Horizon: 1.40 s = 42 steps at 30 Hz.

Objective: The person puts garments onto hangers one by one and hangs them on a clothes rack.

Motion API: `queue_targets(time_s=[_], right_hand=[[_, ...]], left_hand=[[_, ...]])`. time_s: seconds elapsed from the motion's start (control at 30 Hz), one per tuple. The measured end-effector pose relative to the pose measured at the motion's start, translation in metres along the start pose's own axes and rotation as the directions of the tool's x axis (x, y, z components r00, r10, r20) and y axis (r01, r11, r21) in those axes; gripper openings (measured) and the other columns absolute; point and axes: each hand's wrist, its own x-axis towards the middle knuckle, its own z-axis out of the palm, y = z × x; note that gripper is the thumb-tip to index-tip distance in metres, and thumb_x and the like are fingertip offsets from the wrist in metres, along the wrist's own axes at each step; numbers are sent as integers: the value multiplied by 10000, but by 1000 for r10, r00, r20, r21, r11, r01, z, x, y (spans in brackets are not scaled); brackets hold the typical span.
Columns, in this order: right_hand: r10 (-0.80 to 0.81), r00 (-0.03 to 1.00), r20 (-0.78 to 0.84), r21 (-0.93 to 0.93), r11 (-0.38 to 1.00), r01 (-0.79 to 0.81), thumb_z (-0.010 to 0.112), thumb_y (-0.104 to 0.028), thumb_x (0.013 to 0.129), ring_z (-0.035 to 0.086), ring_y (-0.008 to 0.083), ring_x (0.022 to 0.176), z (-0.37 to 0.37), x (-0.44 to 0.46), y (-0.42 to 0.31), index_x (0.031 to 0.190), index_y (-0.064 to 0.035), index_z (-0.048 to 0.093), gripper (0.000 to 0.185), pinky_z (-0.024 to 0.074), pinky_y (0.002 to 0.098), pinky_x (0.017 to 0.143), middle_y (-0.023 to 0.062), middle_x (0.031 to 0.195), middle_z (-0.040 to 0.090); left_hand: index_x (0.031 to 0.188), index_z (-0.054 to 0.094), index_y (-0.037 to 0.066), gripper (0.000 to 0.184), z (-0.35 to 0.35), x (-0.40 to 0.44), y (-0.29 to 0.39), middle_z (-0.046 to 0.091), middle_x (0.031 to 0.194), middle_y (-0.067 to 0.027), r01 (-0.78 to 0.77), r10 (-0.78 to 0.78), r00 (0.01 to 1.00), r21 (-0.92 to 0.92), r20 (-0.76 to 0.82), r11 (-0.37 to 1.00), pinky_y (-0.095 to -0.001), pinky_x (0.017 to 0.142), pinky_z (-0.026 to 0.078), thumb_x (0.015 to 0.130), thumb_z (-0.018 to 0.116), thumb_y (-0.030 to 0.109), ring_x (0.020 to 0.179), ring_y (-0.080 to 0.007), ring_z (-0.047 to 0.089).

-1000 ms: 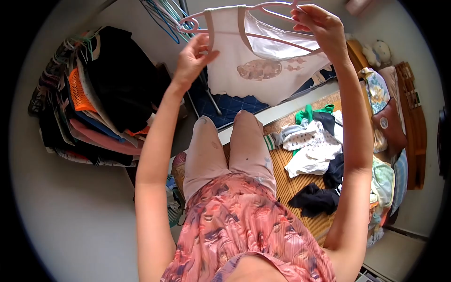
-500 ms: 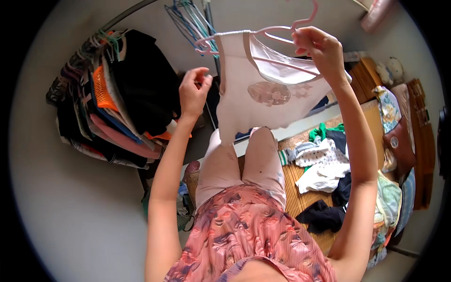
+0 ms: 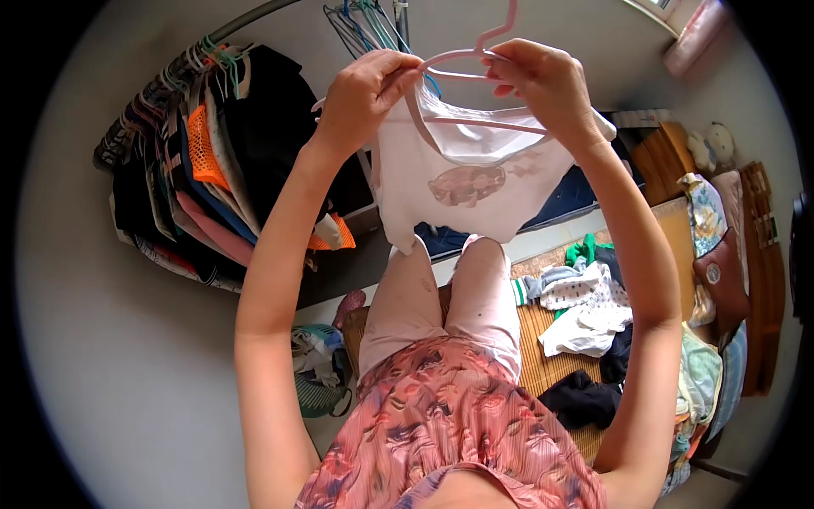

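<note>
A pale sleeveless top with a faded print on its front hangs on a pink hanger in front of me. My right hand grips the hanger just below its hook. At the left shoulder, my left hand pinches the top's strap, its fingertips close against the hanger's arm. The left end of the hanger is partly hidden behind this hand. Below, the top's hem hangs just above my knees.
Clothes on hangers crowd a rail at the left. Bare hangers hang farther along. Loose clothes lie on the bamboo mat at my right. A green basket holds clothes at lower left.
My left hand has moved up and right and closed on the top's strap at the shoulder. My right hand, still on the hanger, has shifted slightly left with the top.
</note>
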Motion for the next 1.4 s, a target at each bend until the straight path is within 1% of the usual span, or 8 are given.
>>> queue_targets(time_s=[0.27,0.43,0.73,0.87,1.0,1.2,1.33,1.4], right_hand=[[-72,957,281,-113,988,108,616,-93,883,654,182,813,-44,-3,-12,1023,-40,679,163,532,303,729,105,875,691],[46,991,123,-198,980,-21,635,-89,867,647,153,753,-47,-12,4,998,-65,722,160,522,267,717,63,849,695],[-212,879,428,-177,934,311,694,-65,782,669,203,756,-29,7,-2,894,-74,696,113,550,315,692,40,882,686],[-320,729,605,-414,655,632,718,-106,779,683,235,851,-23,8,6,996,-127,674,222,598,315,741,59,977,674],[-346,719,603,-573,438,692,696,-78,765,684,193,818,-3,2,-3,939,-104,649,182,569,319,710,12,911,672],[-418,830,369,-382,746,545,705,-121,775,663,218,841,2,21,-7,960,-93,609,210,555,316,726,-9,1007,664],[-135,953,270,-349,909,227,765,-196,735,639,260,747,5,12,-9,1030,-80,582,366,533,363,678,48,982,655],[8,898,441,-295,946,137,742,-169,755,589,245,665,-5,10,-4,995,-33,592,315,495,330,638,98,860,634]], left_hand=[[1011,675,16,154,-43,-9,-52,670,875,-23,191,-205,979,-346,-4,919,-216,733,484,902,634,117,811,-93,619],[1023,676,15,174,-54,-13,-70,659,874,-14,273,-275,960,-353,48,895,-203,768,489,906,633,136,831,-82,608],[1060,681,30,202,-54,-17,-86,659,901,-2,278,-255,961,-372,111,886,-203,798,487,909,630,153,866,-84,607],[1048,691,32,211,-58,-20,-95,682,894,-35,253,-219,966,-307,140,918,-223,821,521,899,633,169,868,-115,645],[1097,684,60,240,-63,-26,-102,663,922,4,276,-227,955,-286,193,918,-206,826,494,901,630,187,879,-98,608],[1088,694,78,230,-63,-29,-102,670,929,13,241,-205,964,-235,168,941,-206,809,496,895,638,190,866,-90,608],[1082,700,91,226,-68,-30,-106,672,912,21,233,-200,968,-251,151,940,-202,778,496,895,643,206,844,-79,605],[1082,701,96,231,-73,-30,-111,672,904,23,222,-188,971,-255,149,941,-200,770,497,893,648,216,839,-77,604]])
